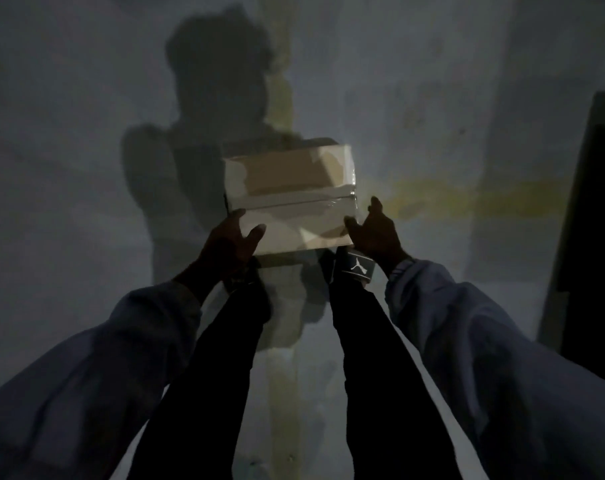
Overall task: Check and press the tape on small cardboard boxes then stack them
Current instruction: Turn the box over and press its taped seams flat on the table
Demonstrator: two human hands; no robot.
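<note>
Now | cardboard box (287,174) with shiny tape (329,199) across its top, held up above the floor (86,174) | left grip (230,242) holding its near-left corner | right grip (374,232) holding its near-right corner

The small tan cardboard box (287,174) bore shiny clear tape (294,201). The dark slide sandal (354,268) showed a white logo; the grey floor (86,168) was striped faded yellow.
</note>
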